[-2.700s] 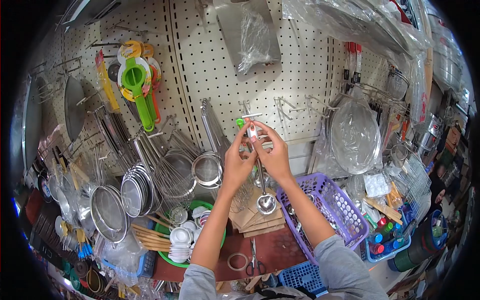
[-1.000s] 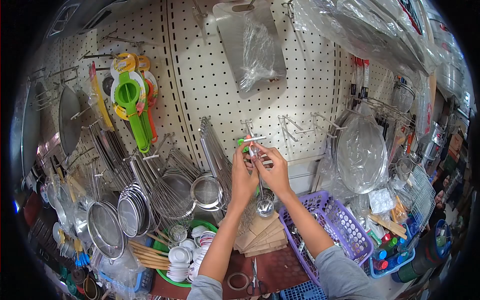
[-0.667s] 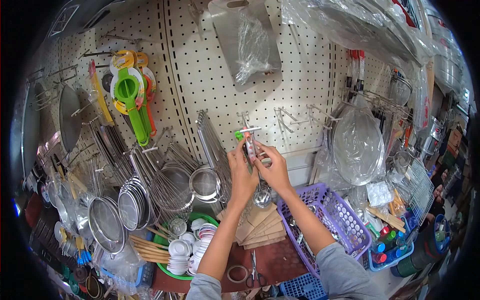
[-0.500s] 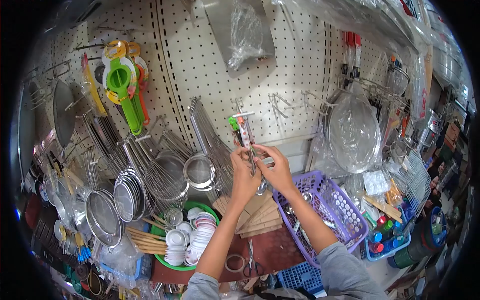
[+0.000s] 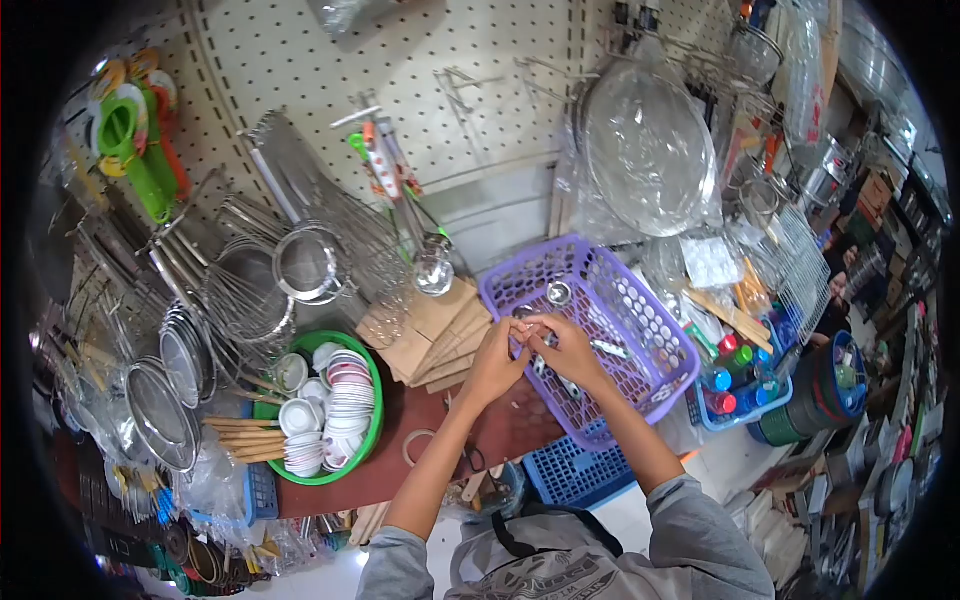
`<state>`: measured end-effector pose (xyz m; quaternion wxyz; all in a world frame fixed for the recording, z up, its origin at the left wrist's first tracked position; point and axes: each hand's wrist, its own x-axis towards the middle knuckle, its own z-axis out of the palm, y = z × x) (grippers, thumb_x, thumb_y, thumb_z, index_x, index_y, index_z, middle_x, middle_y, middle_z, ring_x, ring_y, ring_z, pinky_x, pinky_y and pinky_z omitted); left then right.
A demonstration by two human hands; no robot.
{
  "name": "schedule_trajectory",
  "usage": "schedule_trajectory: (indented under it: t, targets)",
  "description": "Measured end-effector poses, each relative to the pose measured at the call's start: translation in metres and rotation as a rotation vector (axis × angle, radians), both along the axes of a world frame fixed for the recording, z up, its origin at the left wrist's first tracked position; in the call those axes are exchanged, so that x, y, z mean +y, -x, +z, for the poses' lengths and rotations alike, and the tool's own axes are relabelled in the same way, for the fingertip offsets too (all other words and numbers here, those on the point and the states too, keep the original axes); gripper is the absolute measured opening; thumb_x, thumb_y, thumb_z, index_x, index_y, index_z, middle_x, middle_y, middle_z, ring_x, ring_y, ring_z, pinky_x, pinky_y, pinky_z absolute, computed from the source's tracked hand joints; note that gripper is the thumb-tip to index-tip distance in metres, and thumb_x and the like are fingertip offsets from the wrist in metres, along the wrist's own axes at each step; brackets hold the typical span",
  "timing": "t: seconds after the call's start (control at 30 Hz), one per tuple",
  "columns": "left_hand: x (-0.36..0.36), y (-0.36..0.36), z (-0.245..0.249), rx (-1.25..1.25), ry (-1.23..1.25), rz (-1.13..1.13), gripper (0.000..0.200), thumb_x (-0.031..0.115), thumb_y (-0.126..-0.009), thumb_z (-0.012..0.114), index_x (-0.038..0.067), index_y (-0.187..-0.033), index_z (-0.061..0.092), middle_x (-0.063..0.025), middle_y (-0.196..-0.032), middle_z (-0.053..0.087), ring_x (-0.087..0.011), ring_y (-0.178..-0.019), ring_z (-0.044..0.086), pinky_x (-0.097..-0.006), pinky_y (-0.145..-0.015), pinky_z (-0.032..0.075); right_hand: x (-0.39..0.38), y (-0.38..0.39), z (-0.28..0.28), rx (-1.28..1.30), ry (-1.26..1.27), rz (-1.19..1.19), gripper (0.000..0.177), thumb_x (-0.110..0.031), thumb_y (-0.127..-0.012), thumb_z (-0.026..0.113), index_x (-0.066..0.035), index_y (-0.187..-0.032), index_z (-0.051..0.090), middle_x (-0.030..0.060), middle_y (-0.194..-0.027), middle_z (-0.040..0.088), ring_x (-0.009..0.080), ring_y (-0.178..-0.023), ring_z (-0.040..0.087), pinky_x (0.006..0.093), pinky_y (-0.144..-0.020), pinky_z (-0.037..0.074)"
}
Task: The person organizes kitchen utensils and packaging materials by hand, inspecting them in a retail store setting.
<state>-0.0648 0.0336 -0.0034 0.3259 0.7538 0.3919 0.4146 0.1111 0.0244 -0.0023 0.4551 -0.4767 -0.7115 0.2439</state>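
Both hands meet over the left side of a purple plastic basket [image 5: 665, 350]. My left hand [image 5: 497, 358] has its fingers closed, the tips pressed against those of my right hand [image 5: 566, 352]. My right hand is closed too; whatever lies between the fingertips is too small or hidden to name. Inside the basket, just beyond the hands, rests a shiny round ladle bowl [image 5: 558, 293], along with a few utensils with patterned handles [image 5: 608, 348]. On a pegboard hook to the upper left hang ladles [image 5: 433, 268] with patterned and coloured handles.
A green basin [image 5: 376, 420] of white bowls and spoons stands left, beside flat cardboard pieces [image 5: 440, 335]. Whisks and strainers [image 5: 306, 262] hang on the pegboard [image 5: 400, 70]. A blue basket [image 5: 570, 470] sits below; bottles fill another basket [image 5: 745, 410] at right.
My hands have come down from the hanging ladles to the purple basket. The ladles now hang free of my fingers. The view has turned downward and to the right.
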Motion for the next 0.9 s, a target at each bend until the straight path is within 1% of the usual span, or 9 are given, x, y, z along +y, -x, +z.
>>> schedule_trajectory:
  t: [0.07,0.17,0.33,0.4,0.5,0.53,0.63,0.73,0.9]
  targets:
    - [-0.002,-0.014,-0.020,0.050,0.047,-0.044,0.033,0.004,-0.084,0.071,0.003,-0.113,0.055,-0.0138,-0.097,0.065,-0.0310,-0.095,0.063,-0.0417,-0.086,0.050,0.001,-0.024,-0.041,-0.010,0.109,-0.006,0.027,-0.019,-0.089,0.069,-0.008,-0.114,0.071,0.0100,-0.093,0.073,0.0249,-0.082,0.071,0.0369,-0.076,0.055]
    - [0.000,-0.031,-0.046,0.167,0.015,-0.085,0.031,0.010,-0.086,0.070,0.004,-0.114,0.058,-0.0154,-0.101,0.069,-0.0343,-0.099,0.064,-0.0457,-0.088,0.049,-0.009,-0.056,-0.060,-0.176,0.273,-0.011,0.028,-0.022,-0.087,0.069,-0.010,-0.113,0.072,0.0110,-0.093,0.074,0.0271,-0.085,0.072,0.0385,-0.076,0.055]
    - [0.011,-0.055,-0.068,0.449,-0.043,-0.078,0.021,0.017,-0.088,0.066,0.007,-0.106,0.065,-0.0138,-0.099,0.072,-0.0363,-0.099,0.064,-0.0489,-0.090,0.048,0.009,-0.086,-0.102,-0.397,0.502,0.072,0.054,-0.028,-0.088,0.069,-0.012,-0.137,0.056,0.0175,-0.105,0.074,0.0362,-0.096,0.071,0.0436,-0.086,0.055]
    - [0.021,-0.060,-0.080,0.582,-0.025,-0.056,0.022,0.021,-0.089,0.063,0.006,-0.104,0.068,-0.0146,-0.103,0.073,-0.0363,-0.100,0.065,-0.0496,-0.092,0.047,0.019,-0.086,-0.110,-0.435,0.513,0.095,0.054,-0.028,-0.087,0.068,-0.013,-0.138,0.055,0.0174,-0.107,0.074,0.0357,-0.099,0.071,0.0438,-0.087,0.055]
    - [0.036,-0.061,-0.098,0.834,-0.181,0.018,0.023,0.022,-0.089,0.063,0.007,-0.105,0.069,-0.0160,-0.099,0.073,-0.0339,-0.101,0.066,-0.0460,-0.092,0.046,0.035,-0.080,-0.121,-0.558,0.519,0.130,0.060,-0.028,-0.087,0.068,-0.017,-0.143,0.051,0.0180,-0.115,0.072,0.0365,-0.104,0.069,0.0455,-0.091,0.054]
    - [0.038,-0.063,-0.096,0.936,-0.185,0.025,0.034,0.030,-0.087,0.064,0.005,-0.110,0.068,-0.0148,-0.101,0.074,-0.0325,-0.100,0.068,-0.0483,-0.094,0.044,0.042,-0.078,-0.132,-0.576,0.506,0.130,0.062,-0.028,-0.087,0.068,-0.018,-0.145,0.049,0.0184,-0.118,0.071,0.0369,-0.105,0.069,0.0459,-0.092,0.054]
    - [0.039,-0.077,-0.073,1.249,0.091,-0.076,0.050,0.030,-0.087,0.061,0.000,-0.127,0.063,-0.0160,-0.119,0.071,-0.0324,-0.120,0.062,-0.0539,-0.110,0.035,0.051,-0.075,-0.139,-0.630,0.543,0.171,0.066,-0.028,-0.088,0.065,-0.025,-0.151,0.043,0.0200,-0.122,0.067,0.0387,-0.110,0.066,0.0478,-0.094,0.053]
    - [0.044,-0.085,-0.073,1.366,0.154,-0.142,0.062,0.031,-0.087,0.061,-0.001,-0.140,0.054,-0.0155,-0.129,0.068,-0.0321,-0.128,0.058,-0.0567,-0.116,0.028,0.058,-0.072,-0.147,-0.697,0.570,0.186,0.066,-0.027,-0.090,0.063,-0.027,-0.151,0.041,0.0213,-0.128,0.062,0.0400,-0.113,0.064,0.0487,-0.095,0.052]
    - [0.054,-0.087,-0.090,1.428,0.191,-0.187,0.067,0.027,-0.088,0.060,-0.003,-0.145,0.045,-0.0177,-0.131,0.067,-0.0323,-0.127,0.060,-0.0587,-0.112,0.032,0.058,-0.068,-0.160,-0.693,0.572,0.187,0.068,-0.029,-0.088,0.067,-0.026,-0.150,0.040,0.0221,-0.139,0.050,0.0402,-0.117,0.062,0.0493,-0.095,0.053]
